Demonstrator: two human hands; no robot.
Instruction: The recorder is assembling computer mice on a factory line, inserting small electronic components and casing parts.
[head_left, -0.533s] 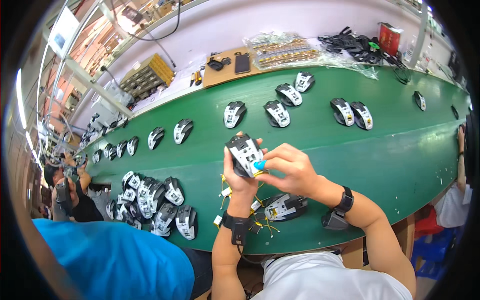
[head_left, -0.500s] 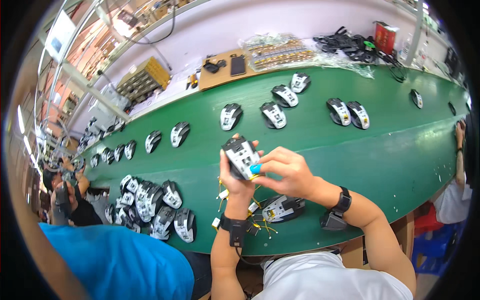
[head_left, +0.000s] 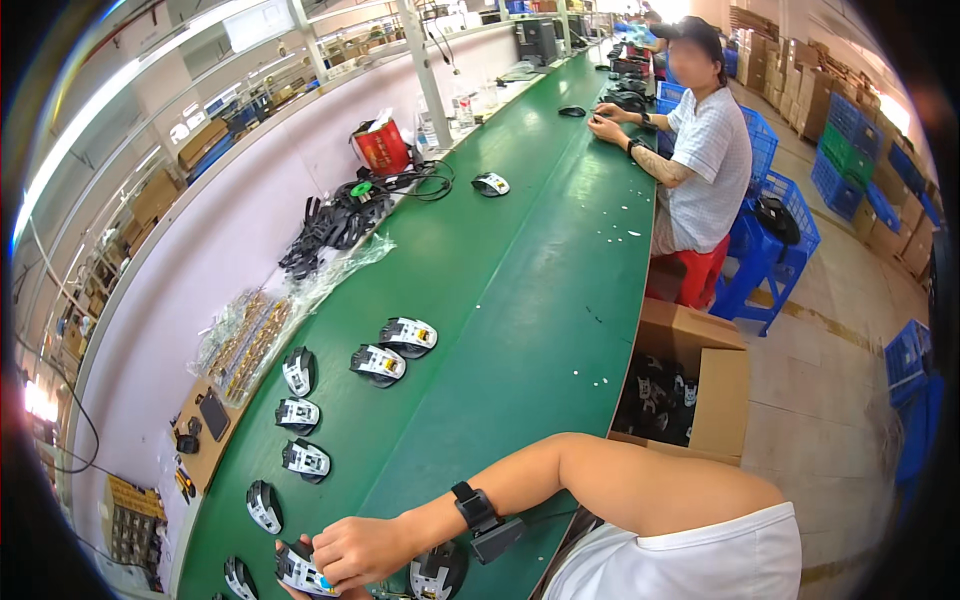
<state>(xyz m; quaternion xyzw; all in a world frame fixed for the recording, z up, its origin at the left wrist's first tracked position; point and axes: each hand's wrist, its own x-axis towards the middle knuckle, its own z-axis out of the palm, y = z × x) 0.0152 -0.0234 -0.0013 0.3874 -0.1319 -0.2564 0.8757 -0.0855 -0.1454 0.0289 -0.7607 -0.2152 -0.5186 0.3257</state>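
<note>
Low in the view, my left hand [head_left: 352,594] holds a half-built computer mouse [head_left: 298,568], grey-white with black sides and cut-outs in its top. Most of that hand is hidden or below the frame edge. Over the mouse's near end my right hand [head_left: 365,550] is closed, fingers bent together, with a blue covering on one fingertip. Whatever is between those fingertips cannot be made out. A second mouse [head_left: 437,574] lies on the green bench just right of my right hand, partly cut off by the frame.
Several more mice [head_left: 305,459] lie along the green bench [head_left: 520,290]. Black cables [head_left: 340,222] and a tray of small parts [head_left: 240,340] line the wall side. A carton [head_left: 722,400] of dark parts stands right of the bench. Farther up sits a co-worker [head_left: 705,160].
My view has swung to the right, so hands and mouse now sit at the lower left. The co-worker and carton have come into sight. The mouse stays in my left hand.
</note>
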